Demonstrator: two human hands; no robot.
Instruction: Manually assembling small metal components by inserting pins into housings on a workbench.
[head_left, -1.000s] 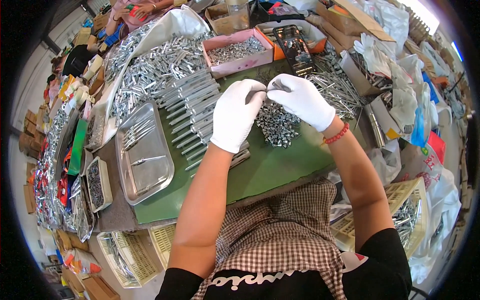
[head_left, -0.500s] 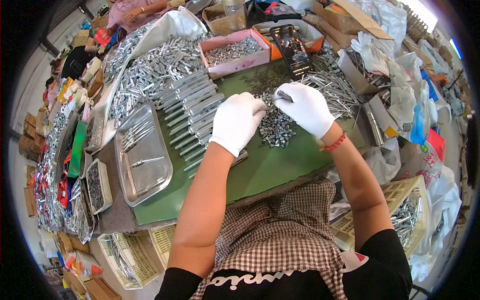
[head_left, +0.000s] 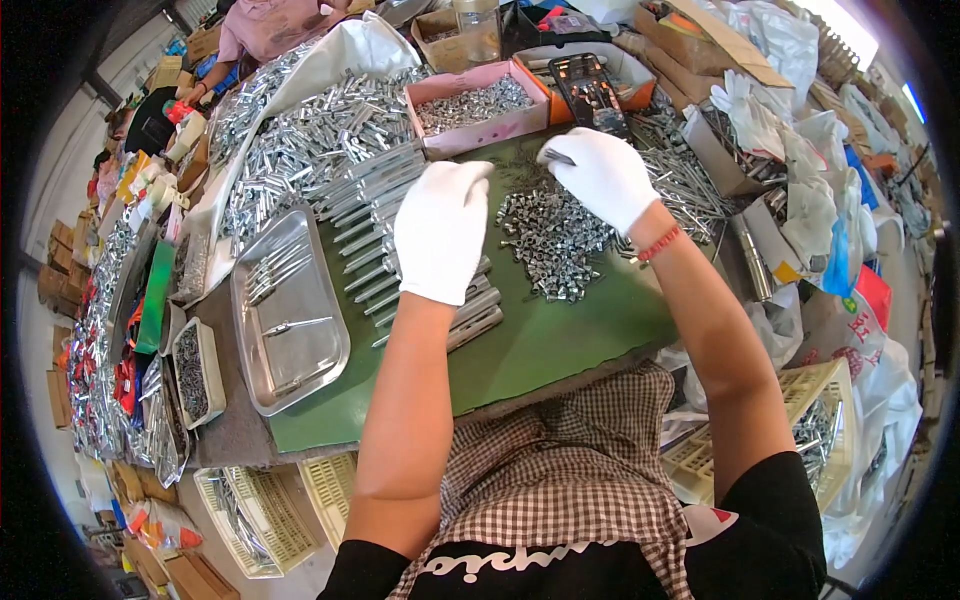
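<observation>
My left hand, in a white glove, is over the right ends of a row of silver metal tubes with slim rods. Its thumb and fingers are pinched together; anything between them is too small to make out. My right hand, also gloved, is closed on a few thin dark metal pins that poke out by the thumb. Below it lies a heap of small silver metal sleeves on the green mat. Some dark pins are scattered between the hands.
A steel tray with several slim metal pieces stands left. Behind are a pink box of small parts, a phone leaning on an orange box, and a big pile of silver parts. Long rods lie right. Another person sits far left.
My left hand has moved left, from the heap of sleeves to over the tubes. My right hand has moved a little away from me, off the heap, still holding the dark pins.
</observation>
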